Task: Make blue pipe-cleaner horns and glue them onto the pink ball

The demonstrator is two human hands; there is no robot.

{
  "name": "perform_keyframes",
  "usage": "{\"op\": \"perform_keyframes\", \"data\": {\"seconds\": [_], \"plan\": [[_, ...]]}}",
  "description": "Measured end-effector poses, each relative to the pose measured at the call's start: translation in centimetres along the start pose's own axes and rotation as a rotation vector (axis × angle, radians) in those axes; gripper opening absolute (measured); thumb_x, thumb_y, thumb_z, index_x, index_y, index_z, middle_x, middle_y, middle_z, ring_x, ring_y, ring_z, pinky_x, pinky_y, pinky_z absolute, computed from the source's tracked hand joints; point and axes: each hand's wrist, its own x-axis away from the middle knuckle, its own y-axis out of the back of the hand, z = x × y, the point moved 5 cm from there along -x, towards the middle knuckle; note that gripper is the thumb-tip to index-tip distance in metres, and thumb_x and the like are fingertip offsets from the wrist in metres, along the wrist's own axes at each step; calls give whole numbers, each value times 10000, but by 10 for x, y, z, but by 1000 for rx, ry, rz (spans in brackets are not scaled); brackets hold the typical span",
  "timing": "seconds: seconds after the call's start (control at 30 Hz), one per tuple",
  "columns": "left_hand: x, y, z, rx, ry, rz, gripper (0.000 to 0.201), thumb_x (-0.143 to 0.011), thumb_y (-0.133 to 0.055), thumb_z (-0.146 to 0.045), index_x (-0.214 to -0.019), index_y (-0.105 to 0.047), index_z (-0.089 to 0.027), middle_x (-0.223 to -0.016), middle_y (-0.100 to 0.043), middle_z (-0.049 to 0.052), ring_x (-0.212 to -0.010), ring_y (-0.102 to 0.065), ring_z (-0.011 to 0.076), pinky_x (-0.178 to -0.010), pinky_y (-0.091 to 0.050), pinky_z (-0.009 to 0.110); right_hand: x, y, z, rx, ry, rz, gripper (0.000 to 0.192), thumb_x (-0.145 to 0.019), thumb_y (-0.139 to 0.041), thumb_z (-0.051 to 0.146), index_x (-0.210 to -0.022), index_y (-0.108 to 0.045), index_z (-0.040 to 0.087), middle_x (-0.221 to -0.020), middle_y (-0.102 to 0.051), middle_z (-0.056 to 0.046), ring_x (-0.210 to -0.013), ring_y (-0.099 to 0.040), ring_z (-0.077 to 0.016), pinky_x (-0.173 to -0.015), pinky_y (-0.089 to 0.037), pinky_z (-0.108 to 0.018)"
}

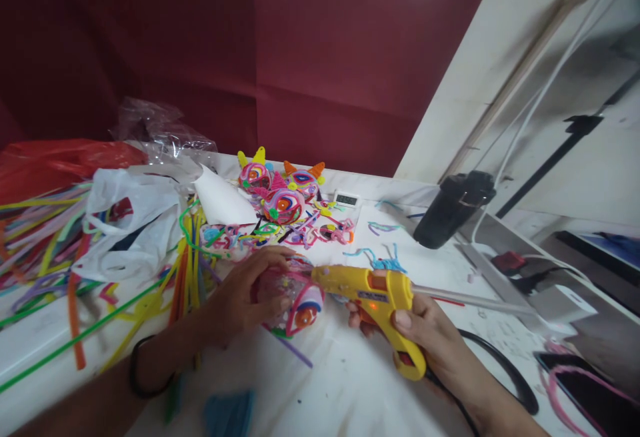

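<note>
My left hand (250, 293) is closed around a pink ball-shaped craft (287, 297) that carries an orange-and-blue eye on its front. In my right hand (425, 330) is a yellow glue gun (373, 290), gripped by its handle, with a glue stick (465, 298) sticking out of the back and a small orange light glowing on its side. The gun's nozzle points left at the top of the craft; whether it touches cannot be made out. A purple pipe cleaner (295, 351) lies just below the craft.
Finished-looking eye crafts (283, 205) with horns stand at the back. Bundles of pipe cleaners (45, 237) and a white plastic bag (133, 217) fill the left side. A small digital clock (346, 199), a black bottle (453, 210) and a phone (590, 390) are on the right.
</note>
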Motion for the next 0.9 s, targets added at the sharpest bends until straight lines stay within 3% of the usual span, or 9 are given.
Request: {"op": "perform_keyframes", "data": {"seconds": [0.27,0.47,0.63,0.9], "plan": [[4,-3,-2,-8,-1,-8,314,-777,-648,-232,-1050,-493,-244,-1301,-514,94,-1201,-486,260,-977,-401,401,2,-1,0,-54,7,-8,428,-692,-703,451,-1011,-594,187,-886,-703,-87,-770,-639,-213,-644,-465,-284],[5,-4,-2,13,32,-8,314,-779,-651,-251,-1043,-481,-241,-1292,-525,101,-1192,-493,274,-971,-411,407,3,0,-6,0,-65,-19,495,-695,-676,496,-1074,-523,216,-786,-705,-67,-620,-595,-189,-519,-454,-270],[8,-7,4,47,75,-12,362,-766,-670,-284,-1057,-459,-249,-1300,-518,91,-1186,-495,277,-972,-415,410,4,1,-5,-22,-61,-39,543,-678,-712,488,-1099,-486,232,-784,-704,-68,-744,-627,-215,-544,-476,-258],[10,-8,9,73,97,-43,381,-748,-680,-263,-1054,-454,-271,-1302,-517,62,-1208,-488,261,-979,-422,389,3,-3,-1,-60,-41,-13,527,-681,-726,426,-1089,-449,241,-828,-688,-61,-774,-646,-216,-618,-498,-289]]}}
